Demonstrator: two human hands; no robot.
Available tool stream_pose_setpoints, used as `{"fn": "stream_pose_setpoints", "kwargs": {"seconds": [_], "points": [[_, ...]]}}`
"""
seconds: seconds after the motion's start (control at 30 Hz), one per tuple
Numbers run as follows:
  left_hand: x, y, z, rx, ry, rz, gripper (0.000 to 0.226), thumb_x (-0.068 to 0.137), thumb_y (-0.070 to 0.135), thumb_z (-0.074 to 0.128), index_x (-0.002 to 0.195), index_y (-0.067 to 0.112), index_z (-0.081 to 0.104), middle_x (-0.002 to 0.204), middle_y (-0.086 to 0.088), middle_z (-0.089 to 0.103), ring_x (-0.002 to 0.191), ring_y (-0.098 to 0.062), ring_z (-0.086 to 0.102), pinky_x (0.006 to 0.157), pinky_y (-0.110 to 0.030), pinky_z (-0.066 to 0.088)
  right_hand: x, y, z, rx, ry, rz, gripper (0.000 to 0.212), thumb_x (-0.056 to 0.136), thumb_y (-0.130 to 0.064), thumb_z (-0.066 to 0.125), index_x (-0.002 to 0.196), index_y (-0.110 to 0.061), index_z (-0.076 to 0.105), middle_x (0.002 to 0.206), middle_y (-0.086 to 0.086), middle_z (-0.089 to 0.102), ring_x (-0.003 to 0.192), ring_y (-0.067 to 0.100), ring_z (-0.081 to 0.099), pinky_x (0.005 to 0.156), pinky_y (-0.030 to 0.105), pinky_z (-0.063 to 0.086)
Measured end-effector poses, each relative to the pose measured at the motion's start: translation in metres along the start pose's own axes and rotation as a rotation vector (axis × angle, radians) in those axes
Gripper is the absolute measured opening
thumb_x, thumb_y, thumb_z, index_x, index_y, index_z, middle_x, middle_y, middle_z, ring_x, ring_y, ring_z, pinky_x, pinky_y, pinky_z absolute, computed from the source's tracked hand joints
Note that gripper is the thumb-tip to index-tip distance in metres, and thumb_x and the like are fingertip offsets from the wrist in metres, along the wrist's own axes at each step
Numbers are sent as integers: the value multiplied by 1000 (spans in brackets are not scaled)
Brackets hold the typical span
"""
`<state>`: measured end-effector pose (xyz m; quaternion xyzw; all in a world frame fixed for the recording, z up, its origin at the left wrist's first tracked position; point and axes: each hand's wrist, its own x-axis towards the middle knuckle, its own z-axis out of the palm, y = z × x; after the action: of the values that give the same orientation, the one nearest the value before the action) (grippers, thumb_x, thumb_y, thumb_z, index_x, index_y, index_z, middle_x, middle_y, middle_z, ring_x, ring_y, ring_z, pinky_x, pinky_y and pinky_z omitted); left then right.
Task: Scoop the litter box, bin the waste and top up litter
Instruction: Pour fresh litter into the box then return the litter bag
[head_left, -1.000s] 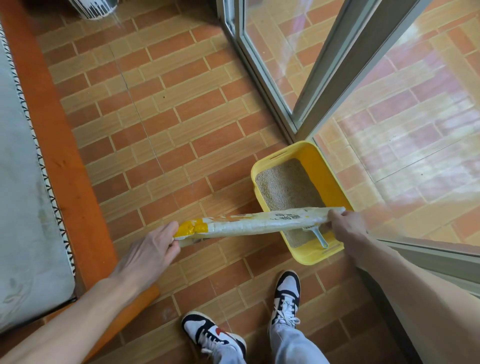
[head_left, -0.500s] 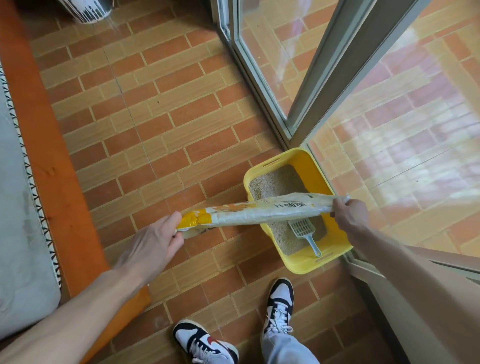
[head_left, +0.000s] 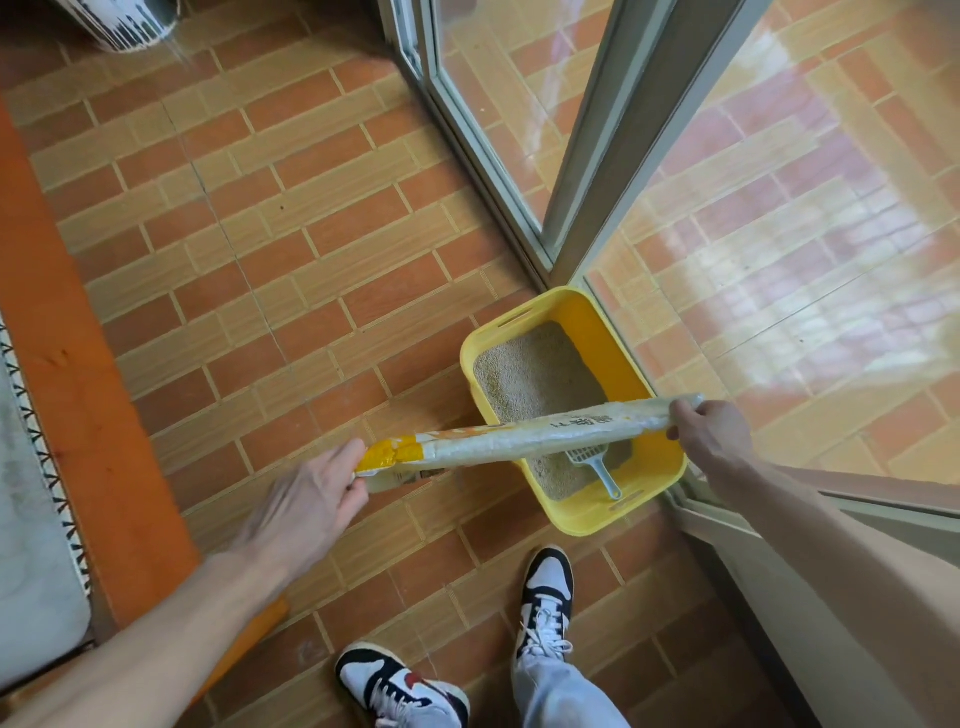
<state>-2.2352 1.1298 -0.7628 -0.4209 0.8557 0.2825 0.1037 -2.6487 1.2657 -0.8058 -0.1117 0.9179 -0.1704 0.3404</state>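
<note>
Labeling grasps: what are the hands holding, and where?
Both hold the litter bag: left hand grips its yellow end, right hand its other end.

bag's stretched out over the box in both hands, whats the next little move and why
Probably dip the right hand end of the litter bag towards the litter box, lifting the left hand end. The bag lies nearly level across the box's near half, each hand holding an end, and nothing is pouring yet. I cannot tell which end is open. The scoop lies in the litter beneath.
</note>
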Motion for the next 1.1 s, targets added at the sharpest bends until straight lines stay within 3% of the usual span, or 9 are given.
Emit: {"fn": "stream_pose_setpoints", "kwargs": {"seconds": [0.13,0.4,0.5,0.73,0.9,1.1], "points": [[-5,2,3,15,-20,-1,19,105,18,51,93,25,39,72,8,46,54,-9,41,48,-28,33,-5,3,-3,41,13,19,37,100,-22,52,73,-1,67,66,9,60,55,22,49,52,30,36],[-3,8,1,15,-3,9,21,104,17,52,91,23,38,70,8,43,55,-9,39,47,-25,28,-10,9,-9,42,37,6,36,100,-23,51,81,3,68,73,13,64,57,23,52,54,31,40],[-7,13,0,15,6,30,21,102,15,54,91,22,39,68,9,39,52,-10,38,46,-25,25,-14,16,-12,39,34,11,36,99,-21,52,75,1,67,72,15,64,57,25,51,54,31,39],[-10,15,0,27,-29,99,18,102,16,52,91,23,40,71,7,43,54,-19,47,48,-39,42,-23,33,-9,-4,12,71,37,99,-21,49,80,5,67,72,14,61,58,24,51,54,32,37],[-14,14,-1,24,-45,115,24,102,15,52,87,25,36,69,8,41,53,-18,45,47,-35,38,-27,49,-1,2,-6,91,37,99,-23,52,72,-2,66,76,14,67,70,30,62,66,40,50],[-20,11,-3,38,-103,100,14,102,16,49,92,24,42,70,6,44,57,-19,49,50,-34,37,-35,58,9,-22,-14,126,39,99,-26,50,66,-8,60,77,16,67,69,32,62,68,43,53]]}}
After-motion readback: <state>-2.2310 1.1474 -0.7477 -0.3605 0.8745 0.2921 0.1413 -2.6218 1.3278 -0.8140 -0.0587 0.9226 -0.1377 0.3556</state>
